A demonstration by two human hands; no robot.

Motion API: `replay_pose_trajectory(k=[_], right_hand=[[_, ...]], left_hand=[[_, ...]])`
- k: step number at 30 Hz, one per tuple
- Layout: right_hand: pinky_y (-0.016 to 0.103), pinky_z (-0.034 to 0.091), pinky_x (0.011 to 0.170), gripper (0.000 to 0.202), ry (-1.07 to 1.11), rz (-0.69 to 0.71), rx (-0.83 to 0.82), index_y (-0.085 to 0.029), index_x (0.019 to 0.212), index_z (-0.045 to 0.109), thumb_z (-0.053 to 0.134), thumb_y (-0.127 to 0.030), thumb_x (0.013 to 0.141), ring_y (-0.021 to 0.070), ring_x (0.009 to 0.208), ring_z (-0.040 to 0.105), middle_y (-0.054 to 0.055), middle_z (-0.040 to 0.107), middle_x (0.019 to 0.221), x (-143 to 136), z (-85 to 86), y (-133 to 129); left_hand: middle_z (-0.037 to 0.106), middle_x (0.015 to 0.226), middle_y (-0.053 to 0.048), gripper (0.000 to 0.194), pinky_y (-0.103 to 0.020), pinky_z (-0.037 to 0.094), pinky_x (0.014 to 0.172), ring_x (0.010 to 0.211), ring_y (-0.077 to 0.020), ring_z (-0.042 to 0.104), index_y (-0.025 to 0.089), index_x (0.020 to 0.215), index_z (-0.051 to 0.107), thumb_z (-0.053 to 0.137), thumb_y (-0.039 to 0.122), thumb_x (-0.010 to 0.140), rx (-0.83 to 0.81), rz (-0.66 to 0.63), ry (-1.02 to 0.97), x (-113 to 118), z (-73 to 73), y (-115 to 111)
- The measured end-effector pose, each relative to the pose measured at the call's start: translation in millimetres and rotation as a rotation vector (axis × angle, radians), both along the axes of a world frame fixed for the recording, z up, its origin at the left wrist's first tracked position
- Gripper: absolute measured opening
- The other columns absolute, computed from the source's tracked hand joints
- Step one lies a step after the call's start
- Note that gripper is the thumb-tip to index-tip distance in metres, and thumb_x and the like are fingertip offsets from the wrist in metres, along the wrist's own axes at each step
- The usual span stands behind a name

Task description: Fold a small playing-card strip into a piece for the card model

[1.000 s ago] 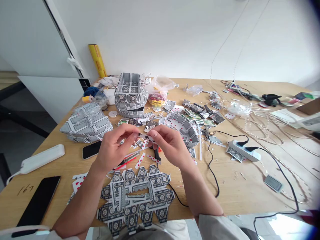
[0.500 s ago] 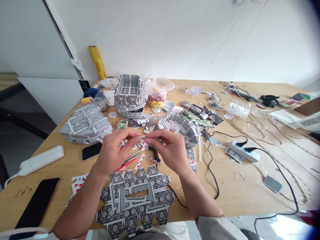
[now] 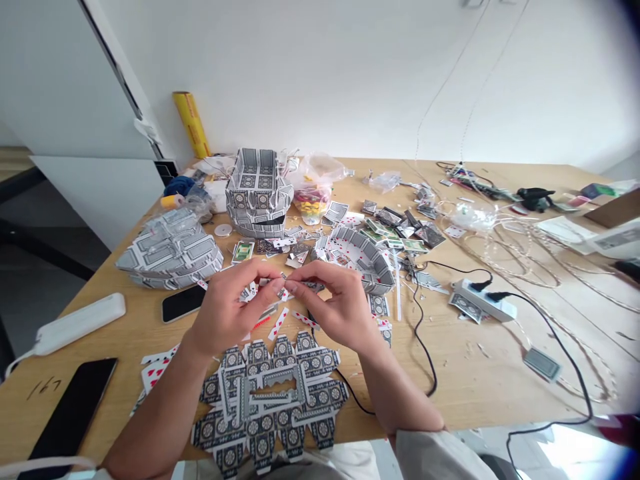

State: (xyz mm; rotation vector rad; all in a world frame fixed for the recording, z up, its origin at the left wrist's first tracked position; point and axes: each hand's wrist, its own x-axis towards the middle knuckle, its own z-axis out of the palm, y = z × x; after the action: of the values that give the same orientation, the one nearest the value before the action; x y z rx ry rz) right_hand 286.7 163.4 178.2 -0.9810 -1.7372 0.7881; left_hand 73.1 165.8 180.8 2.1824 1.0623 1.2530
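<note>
My left hand (image 3: 235,303) and my right hand (image 3: 336,300) meet fingertip to fingertip over the middle of the table. Both are closed in a pinch on something tiny, mostly hidden by the fingers. Beneath them lie cut playing card strips (image 3: 279,323) and a partly covered red-edged tool (image 3: 261,323). Nearer my body is a flat panel of joined patterned cards (image 3: 265,427) with notched edges and a slot in its centre. Just beyond my right hand stands an open boat-shaped tray of folded cards (image 3: 377,270).
Behind are a stacked card structure (image 3: 255,190) and a card hull (image 3: 170,253). Two phones (image 3: 75,410) and a white device (image 3: 83,323) lie left. Loose cards (image 3: 400,227), a power strip (image 3: 484,301) and tangled cords occupy the right. A yellow roll (image 3: 191,125) leans on the wall.
Both hands stay together in the pinch, with the fingertips slightly lower and the thumbs shifted. The view has moved a little. Things on the table stay in place.
</note>
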Motion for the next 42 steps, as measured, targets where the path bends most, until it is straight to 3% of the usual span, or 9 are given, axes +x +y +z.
replay_pose_trajectory(k=[5, 8, 14, 21, 27, 31, 35, 38, 42], right_hand=[[0.033, 0.06, 0.081, 0.013, 0.044, 0.019, -0.035, -0.026, 0.101, 0.084, 0.078, -0.038, 0.1, 0.019, 0.088, 0.077, 0.003, 0.084, 0.098, -1, 1.4, -1], [0.032, 0.06, 0.074, 0.011, 0.068, 0.013, -0.04, -0.026, 0.097, 0.085, 0.081, -0.036, 0.099, 0.0179, 0.08, 0.077, 0.002, 0.085, 0.091, 1, -0.1, -1], [0.028, 0.06, 0.065, 0.01, 0.183, 0.029, -0.105, -0.025, 0.09, 0.084, 0.086, -0.034, 0.096, 0.0159, 0.067, 0.078, 0.0, 0.083, 0.076, 0, -5.4, -1], [0.029, 0.062, 0.065, 0.017, 0.213, 0.114, -0.242, -0.023, 0.096, 0.083, 0.086, -0.04, 0.096, 0.0176, 0.072, 0.08, 0.003, 0.083, 0.083, 0, -2.4, 0], [0.027, 0.063, 0.066, 0.023, 0.272, 0.191, -0.266, -0.022, 0.095, 0.08, 0.075, -0.042, 0.105, 0.0144, 0.071, 0.077, 0.002, 0.081, 0.082, 1, -1.9, -1], [0.027, 0.061, 0.066, 0.021, 0.224, 0.106, -0.182, -0.022, 0.094, 0.079, 0.074, -0.039, 0.106, 0.0138, 0.071, 0.076, 0.001, 0.08, 0.078, 2, 1.5, -5], [0.027, 0.06, 0.067, 0.021, 0.181, 0.077, -0.099, -0.023, 0.097, 0.08, 0.071, -0.039, 0.107, 0.0138, 0.07, 0.076, 0.0, 0.079, 0.077, 6, 7.5, -13], [0.027, 0.059, 0.066, 0.022, 0.189, 0.091, -0.055, -0.024, 0.097, 0.079, 0.071, -0.041, 0.107, 0.0139, 0.069, 0.076, 0.0, 0.079, 0.077, 10, 12.0, -21], [0.028, 0.06, 0.068, 0.021, 0.209, 0.12, -0.011, -0.023, 0.096, 0.079, 0.07, -0.039, 0.107, 0.0143, 0.07, 0.076, 0.001, 0.08, 0.081, 17, 18.1, -30]], left_hand=[[0.077, 0.089, 0.002, 0.007, -0.025, 0.053, 0.075, 0.079, -0.0121, 0.069, 0.023, 0.099, 0.074, 0.07, 0.019, 0.104, 0.07, 0.021, -0.005, -3, 3.0, -3], [0.078, 0.083, 0.003, 0.008, -0.024, 0.053, 0.071, 0.072, -0.0118, 0.069, 0.022, 0.093, 0.075, 0.076, 0.022, 0.101, 0.083, 0.053, -0.038, -2, 1.2, -1], [0.082, 0.09, 0.0, 0.008, -0.022, 0.055, 0.066, 0.075, -0.0126, 0.074, 0.023, 0.106, 0.08, 0.074, 0.028, 0.104, -0.124, -0.07, -0.183, 1, -1.9, 5], [0.078, 0.079, 0.004, 0.014, -0.022, 0.048, 0.066, 0.068, -0.0084, 0.067, 0.021, 0.092, 0.079, 0.073, 0.018, 0.103, 0.094, -0.012, -0.119, 1, 0.4, 0], [0.077, 0.078, 0.004, 0.015, -0.023, 0.049, 0.067, 0.067, -0.0094, 0.067, 0.02, 0.09, 0.078, 0.072, 0.02, 0.104, 0.137, 0.004, -0.094, 2, -2.1, 0], [0.084, 0.094, 0.0, 0.014, -0.025, 0.054, 0.075, 0.08, -0.0129, 0.076, 0.022, 0.108, 0.082, 0.072, 0.032, 0.106, 0.08, -0.01, -0.088, 5, -3.6, 2], [0.084, 0.112, -0.007, 0.041, -0.03, 0.057, 0.082, 0.094, -0.0193, 0.078, 0.022, 0.133, 0.077, 0.059, 0.051, 0.111, -0.016, 0.004, -0.054, 3, -2.8, -12], [0.081, 0.095, -0.006, 0.039, -0.03, 0.055, 0.077, 0.082, -0.0189, 0.073, 0.021, 0.115, 0.079, 0.055, 0.051, 0.112, -0.062, 0.144, -0.009, -5, -16.2, -34], [0.069, 0.073, 0.0, 0.043, -0.027, 0.051, 0.068, 0.067, -0.0157, 0.063, 0.022, 0.083, 0.067, 0.053, 0.052, 0.111, -0.157, 0.497, 0.044, -32, -68.8, -70]])
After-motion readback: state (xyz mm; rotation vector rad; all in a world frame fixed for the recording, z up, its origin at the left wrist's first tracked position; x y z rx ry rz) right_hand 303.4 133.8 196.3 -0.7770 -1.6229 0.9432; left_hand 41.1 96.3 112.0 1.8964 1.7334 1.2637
